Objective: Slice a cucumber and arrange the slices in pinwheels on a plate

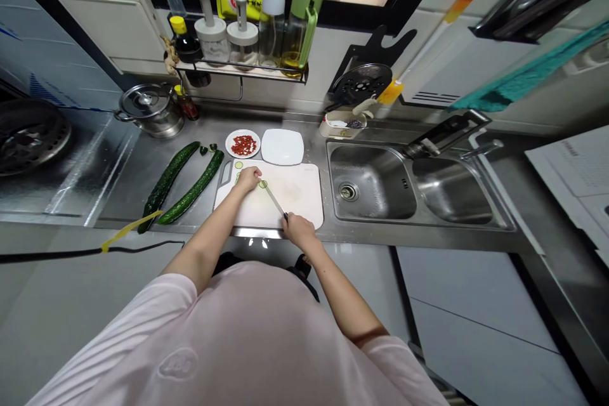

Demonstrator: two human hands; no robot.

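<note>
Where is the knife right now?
In the head view, the knife is in the right hand, over the white cutting board, pointing toward the left hand.

One head-worn camera is looking forward and steeply down, with the white rectangular cutting board lying near the middle of its view. It is facing down past a pale pink fabric shirt, which is filling the foreground on the board's near side. The view (uprights are leaning outward) is reaching widely, taking in the double-basin stainless-steel sink right of the board and the black metal rack on its far side.
</note>
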